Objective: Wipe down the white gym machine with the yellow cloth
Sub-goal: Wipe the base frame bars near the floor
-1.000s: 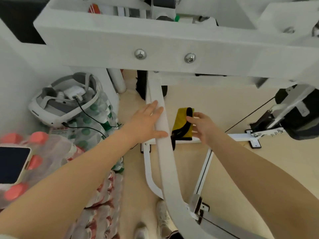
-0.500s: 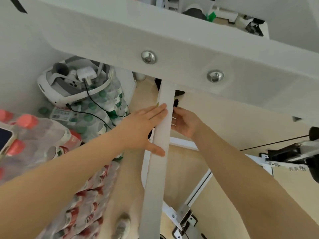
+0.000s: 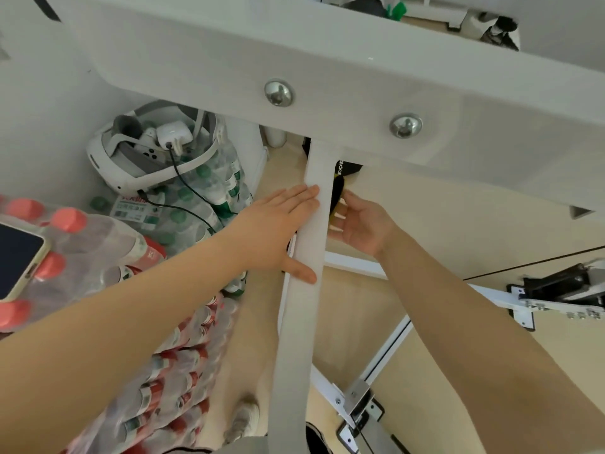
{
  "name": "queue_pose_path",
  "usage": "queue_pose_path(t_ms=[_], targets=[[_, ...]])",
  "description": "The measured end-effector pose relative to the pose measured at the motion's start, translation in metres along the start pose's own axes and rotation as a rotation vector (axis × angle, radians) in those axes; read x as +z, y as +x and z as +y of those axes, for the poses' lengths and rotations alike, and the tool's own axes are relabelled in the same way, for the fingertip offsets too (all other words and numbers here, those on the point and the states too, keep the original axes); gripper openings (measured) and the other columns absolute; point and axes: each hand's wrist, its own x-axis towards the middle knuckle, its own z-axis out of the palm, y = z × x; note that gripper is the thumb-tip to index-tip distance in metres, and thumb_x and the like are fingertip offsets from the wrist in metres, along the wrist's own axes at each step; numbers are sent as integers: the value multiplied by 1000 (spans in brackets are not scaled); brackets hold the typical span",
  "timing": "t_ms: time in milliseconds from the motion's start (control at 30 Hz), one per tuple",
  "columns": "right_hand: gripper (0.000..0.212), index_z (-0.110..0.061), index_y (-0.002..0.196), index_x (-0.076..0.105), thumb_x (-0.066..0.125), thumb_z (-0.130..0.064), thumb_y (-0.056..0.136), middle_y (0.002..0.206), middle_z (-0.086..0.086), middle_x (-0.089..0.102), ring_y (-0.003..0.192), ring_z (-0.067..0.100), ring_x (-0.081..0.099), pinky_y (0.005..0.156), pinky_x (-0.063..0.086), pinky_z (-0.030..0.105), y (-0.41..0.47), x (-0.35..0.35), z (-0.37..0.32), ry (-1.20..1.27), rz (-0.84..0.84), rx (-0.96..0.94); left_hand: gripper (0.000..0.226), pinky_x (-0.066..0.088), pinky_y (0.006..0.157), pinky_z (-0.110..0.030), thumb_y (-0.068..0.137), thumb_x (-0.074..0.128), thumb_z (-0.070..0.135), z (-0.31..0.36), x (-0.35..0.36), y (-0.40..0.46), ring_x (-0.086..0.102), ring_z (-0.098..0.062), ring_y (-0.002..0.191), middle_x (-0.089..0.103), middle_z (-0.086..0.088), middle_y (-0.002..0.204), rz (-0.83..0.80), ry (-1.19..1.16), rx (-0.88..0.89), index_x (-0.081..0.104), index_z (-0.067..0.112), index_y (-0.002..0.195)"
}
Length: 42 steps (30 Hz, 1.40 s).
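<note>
The white gym machine has a wide crossbeam [image 3: 327, 70] with two bolts at the top, and an upright white bar [image 3: 304, 290] running down the middle. My left hand [image 3: 278, 231] lies flat against the bar's left side, thumb across its front. My right hand [image 3: 360, 224] is at the bar's right side, palm toward me, and holds the yellow cloth [image 3: 338, 194] against the bar. Only a dark and yellow edge of the cloth shows; the bar and my fingers hide the remainder.
Shrink-wrapped packs of bottles [image 3: 157, 371] are stacked on the left, with a white headset [image 3: 137, 158] and its black cable on top. A phone [image 3: 16, 257] lies on red-capped bottles. White frame rails [image 3: 386, 352] and a black cable bracket [image 3: 563, 290] cross the beige floor at right.
My right hand has carried the cloth up and in against the bar's right side, where most of it is now hidden. My left hand stays flat on the bar. The view has tilted.
</note>
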Motion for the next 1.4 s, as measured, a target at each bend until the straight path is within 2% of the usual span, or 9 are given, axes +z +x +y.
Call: queue_pose_path(t_ms=[200, 333, 467, 700, 833, 967, 1233, 1333, 1400], targets=[[32, -22, 116, 59, 35, -32, 98, 88, 2, 63, 78, 20, 63, 77, 51, 37, -51, -12, 67, -21, -89, 153, 111, -11, 108, -20, 71, 44, 74, -2, 5, -4, -14, -10, 142, -17, -1, 155, -22, -1, 7, -4, 12, 148], [32, -20, 105, 61, 33, -33, 100, 85, 0, 65, 75, 20, 66, 66, 53, 35, -39, 5, 54, 61, -15, 80, 109, 4, 115, -32, 64, 25, 80, 2, 14, -12, 1, -16, 144, 4, -3, 156, 91, -21, 37, 15, 10, 148], [32, -20, 104, 61, 34, -38, 100, 81, -4, 61, 68, 16, 64, 58, 53, 29, -35, 15, 56, 155, 5, 37, 99, 9, 117, -31, 67, 44, 72, 4, 30, -34, 1, -5, 139, 4, 10, 151, 86, -315, 36, 25, 13, 145], [37, -21, 122, 56, 31, -37, 98, 91, 3, 66, 83, 24, 64, 73, 53, 42, -93, -4, 123, 52, -78, 223, 119, 4, 113, -25, 62, 66, 66, 16, 33, -54, -8, -5, 139, -18, 6, 153, -50, -209, 71, -1, 18, 148], [36, -18, 114, 59, 35, -39, 98, 100, 5, 64, 88, 23, 64, 82, 51, 41, -84, 9, 121, -47, 45, 118, 119, 4, 114, -27, 64, 63, 68, 18, 34, -53, -7, -14, 143, -22, 0, 154, -57, -135, 67, -6, 18, 148], [45, -16, 129, 53, 34, -44, 99, 128, 12, 57, 118, 32, 55, 101, 41, 52, -63, 15, 110, -7, 108, 41, 116, 9, 112, -26, 65, 63, 67, 19, 33, -55, 0, -14, 143, -19, 2, 155, -30, -107, 64, -2, 20, 149], [39, -16, 126, 58, 49, -35, 93, 106, 6, 57, 86, 20, 59, 66, 52, 29, -141, -5, 169, -154, 35, 245, 97, 10, 113, -31, 74, 60, 62, 24, 35, -70, 2, -16, 143, -8, 4, 156, 50, -138, 93, 14, 19, 148], [31, -18, 123, 57, 41, -24, 97, 89, -1, 62, 73, 13, 59, 62, 49, 26, -137, 10, 160, -146, 106, 167, 82, 17, 110, -35, 80, 55, 57, 37, 35, -85, 14, -22, 140, 9, 0, 155, 124, -70, 155, 26, 15, 145], [30, -16, 122, 55, 38, -22, 98, 92, 3, 62, 79, 19, 59, 74, 51, 31, -123, 23, 151, -73, 182, 75, 86, 15, 109, -35, 79, 52, 61, 45, 38, -94, 13, -21, 139, 10, 0, 154, 124, -37, 139, 22, 15, 146]])
